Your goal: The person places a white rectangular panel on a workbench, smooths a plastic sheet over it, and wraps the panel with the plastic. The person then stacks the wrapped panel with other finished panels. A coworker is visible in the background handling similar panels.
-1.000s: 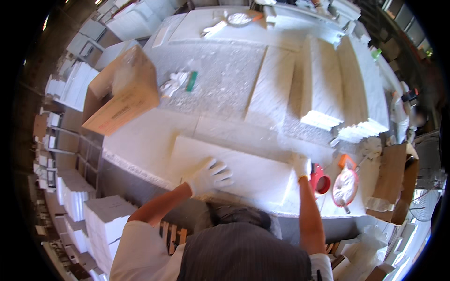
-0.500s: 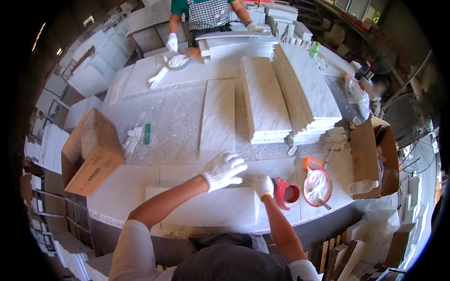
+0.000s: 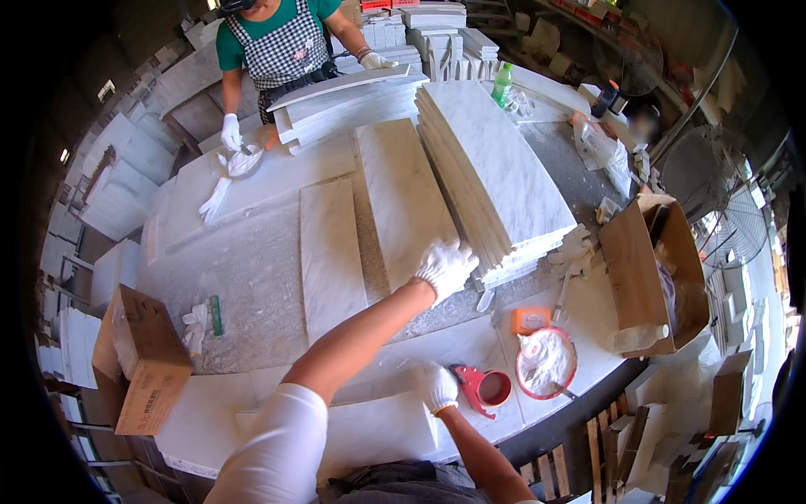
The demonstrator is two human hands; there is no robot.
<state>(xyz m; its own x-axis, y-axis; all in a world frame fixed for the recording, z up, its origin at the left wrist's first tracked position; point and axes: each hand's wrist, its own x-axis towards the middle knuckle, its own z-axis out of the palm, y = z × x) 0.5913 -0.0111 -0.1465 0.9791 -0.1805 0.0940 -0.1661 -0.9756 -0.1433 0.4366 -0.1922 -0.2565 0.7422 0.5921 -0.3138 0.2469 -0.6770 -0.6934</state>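
My left hand [image 3: 447, 269], in a white knit glove, is stretched forward over the near end of the middle stack of marble slabs [image 3: 401, 189]. Its fingers are apart and bent, close to the taller marble stack [image 3: 495, 160]; whether they touch is unclear. Low in front of me, my right hand [image 3: 437, 388], gloved too, sits at the right end of a pale slab [image 3: 369, 428]. Motion smears its fingers. Right beside it stands a red tool [image 3: 487, 390] with a round, cup-like end. A single marble slab [image 3: 332, 252] lies farther left.
To the right are a red-rimmed bowl of white paste [image 3: 546, 361], an orange box [image 3: 531, 320], a plastic bottle [image 3: 638, 338] and an open carton [image 3: 646, 277]. Another carton [image 3: 147, 361] stands left. Across the table, a co-worker in a checked apron [image 3: 285, 46] works at a paste bowl [image 3: 244, 161].
My left hand has moved forward and right, from above the near slab to the stacks. My right hand stays beside the red tool. The view has shifted, and the co-worker shows more fully.
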